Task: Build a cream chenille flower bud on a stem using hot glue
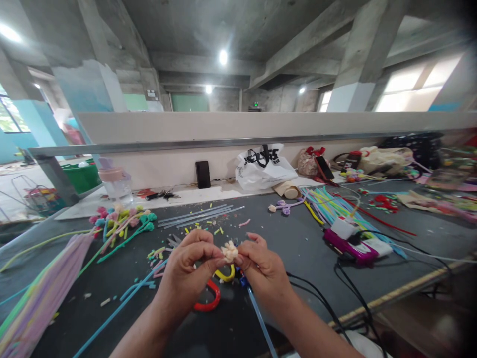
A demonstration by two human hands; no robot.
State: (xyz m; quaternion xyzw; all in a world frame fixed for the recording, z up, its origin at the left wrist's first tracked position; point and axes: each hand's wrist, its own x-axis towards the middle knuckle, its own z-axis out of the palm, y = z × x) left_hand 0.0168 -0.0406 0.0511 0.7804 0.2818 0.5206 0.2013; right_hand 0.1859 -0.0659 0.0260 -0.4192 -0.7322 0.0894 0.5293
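Observation:
Between both hands, above the dark table, is a small cream pipe-cleaner flower (230,252) with fluffy petals. My left hand (194,258) pinches its left side with thumb and fingertips. On the other side my right hand (263,266) is closed on it, also at the fingertips. Below them lie a red handle loop (210,298) and a yellow handle loop (226,274); metal blades (173,242) show behind my left hand. A translucent stick (261,318) runs from a blue part (243,279) under my right hand, mostly hidden.
Finished pipe-cleaner flowers (122,219) and a pastel stem bundle (55,283) lie left. More stems (328,204) lie right, near a purple power strip (350,246) with black cables. Clear sticks (201,216), a phone (202,174) and a white bag (263,166) are behind.

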